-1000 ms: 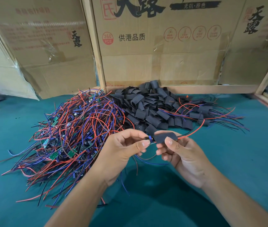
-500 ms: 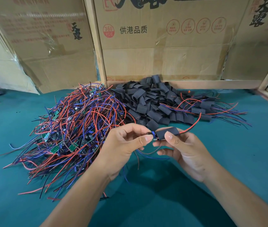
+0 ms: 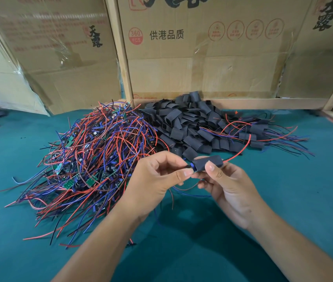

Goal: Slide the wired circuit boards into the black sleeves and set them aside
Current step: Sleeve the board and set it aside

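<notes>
My right hand point(image 3: 225, 186) holds a black sleeve point(image 3: 204, 162) between thumb and fingers, above the green table. A wired circuit board sits almost wholly inside it; only its blue end point(image 3: 192, 166) sticks out on the left. My left hand point(image 3: 157, 180) pinches that blue end. A red wire point(image 3: 241, 152) curves out of the sleeve's right end, and thin wires hang below my hands. A big tangle of wired boards point(image 3: 92, 159) lies to the left. Behind my hands is a heap of empty black sleeves point(image 3: 184, 127).
Finished sleeved boards point(image 3: 257, 135) with trailing wires lie at the right of the sleeve heap. Cardboard boxes point(image 3: 202, 58) and a wooden frame point(image 3: 121, 51) wall off the back. The green table surface point(image 3: 182, 251) stretches toward me.
The board has slid further into the sleeve, leaving less of its blue end showing. Both hands stay in about the same place; the view has tilted slightly.
</notes>
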Demonstrator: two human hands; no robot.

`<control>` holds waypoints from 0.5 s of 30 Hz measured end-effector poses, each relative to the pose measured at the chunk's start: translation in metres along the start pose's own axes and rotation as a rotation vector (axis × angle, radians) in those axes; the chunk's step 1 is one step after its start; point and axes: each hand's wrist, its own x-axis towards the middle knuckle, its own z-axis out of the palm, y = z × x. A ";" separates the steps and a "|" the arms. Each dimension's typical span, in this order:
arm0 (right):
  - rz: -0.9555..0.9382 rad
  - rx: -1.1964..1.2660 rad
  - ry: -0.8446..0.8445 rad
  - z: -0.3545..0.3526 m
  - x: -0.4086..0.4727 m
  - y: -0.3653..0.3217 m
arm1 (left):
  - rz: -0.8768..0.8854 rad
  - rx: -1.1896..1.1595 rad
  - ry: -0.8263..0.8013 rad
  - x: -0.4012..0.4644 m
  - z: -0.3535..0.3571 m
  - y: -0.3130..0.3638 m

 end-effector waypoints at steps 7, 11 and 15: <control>-0.041 -0.075 -0.042 0.003 -0.001 -0.002 | 0.018 0.037 -0.002 0.001 -0.002 -0.002; -0.022 -0.031 -0.021 0.001 -0.001 -0.004 | 0.019 0.048 -0.005 0.001 -0.003 -0.002; -0.016 -0.076 -0.062 0.003 -0.002 -0.003 | 0.018 0.073 -0.004 0.000 -0.002 -0.003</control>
